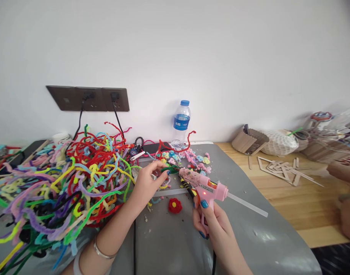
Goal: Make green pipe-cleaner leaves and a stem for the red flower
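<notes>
On the grey mat (pixel 169 244), one red flower (pixel 175 206) looks finished; our left hand (pixel 149 182) pinches seemingly unfinished green pipe cleaner (pixel 171 169), our right hand (pixel 216 225) grips the glue gun (pixel 205 188).

The grey mat (pixel 232 229) carries tangled pipe cleaners (pixel 86 183), a red flower (pixel 175 206), a bottle (pixel 181 122) and perhaps a phone (pixel 155 148).

Left of the pink hot glue gun (pixel 202 184), the left hand (pixel 150 183) covers one end of the green pipe cleaner (pixel 172 169). The right hand (pixel 213 221) hides much of the gun's handle. Under the gun, a black-and-yellow tool (pixel 187 187) is half hidden, its kind unclear. Far left of the gun, the pipe-cleaner pile (pixel 86 179) is cut off; far right, a co-worker's hand (pixel 342 171) is too.
</notes>
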A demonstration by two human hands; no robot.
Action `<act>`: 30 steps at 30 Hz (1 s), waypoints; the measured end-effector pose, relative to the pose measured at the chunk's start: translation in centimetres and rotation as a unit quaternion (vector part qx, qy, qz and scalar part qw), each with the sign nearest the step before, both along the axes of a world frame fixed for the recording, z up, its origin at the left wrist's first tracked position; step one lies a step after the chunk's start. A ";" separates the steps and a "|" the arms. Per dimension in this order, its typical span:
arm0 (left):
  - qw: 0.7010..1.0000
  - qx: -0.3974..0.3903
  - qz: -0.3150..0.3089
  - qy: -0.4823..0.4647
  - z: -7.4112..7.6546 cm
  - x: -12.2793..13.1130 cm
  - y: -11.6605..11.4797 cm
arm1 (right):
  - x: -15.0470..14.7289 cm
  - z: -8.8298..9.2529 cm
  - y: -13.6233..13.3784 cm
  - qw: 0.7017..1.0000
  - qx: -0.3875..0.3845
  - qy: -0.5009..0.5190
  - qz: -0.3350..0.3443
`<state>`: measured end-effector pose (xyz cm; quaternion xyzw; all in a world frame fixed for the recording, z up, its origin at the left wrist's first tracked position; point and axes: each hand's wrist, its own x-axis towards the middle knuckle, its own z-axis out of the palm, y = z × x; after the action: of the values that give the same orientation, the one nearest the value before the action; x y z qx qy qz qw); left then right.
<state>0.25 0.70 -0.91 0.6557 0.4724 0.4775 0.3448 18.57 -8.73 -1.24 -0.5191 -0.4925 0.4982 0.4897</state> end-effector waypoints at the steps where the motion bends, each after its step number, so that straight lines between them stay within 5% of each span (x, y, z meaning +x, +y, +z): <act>1: 1.000 0.002 0.001 0.000 0.0 0.0 0.0 | 0.0 0.0 0.0 1.000 0.000 -0.003 0.000; 23: 1.000 0.002 0.012 -0.003 0.3 0.1 -0.2 | 0.8 0.2 -0.9 0.997 -0.002 -0.080 -0.014; 30: 1.000 -0.008 0.025 -0.016 0.6 0.0 -0.1 | 1.3 0.4 -1.4 0.999 0.021 0.046 -0.010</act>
<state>0.28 0.58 -0.35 0.6330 0.4867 0.4925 0.3461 19.90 -10.13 -0.88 -0.4907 -0.4742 0.5061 0.5275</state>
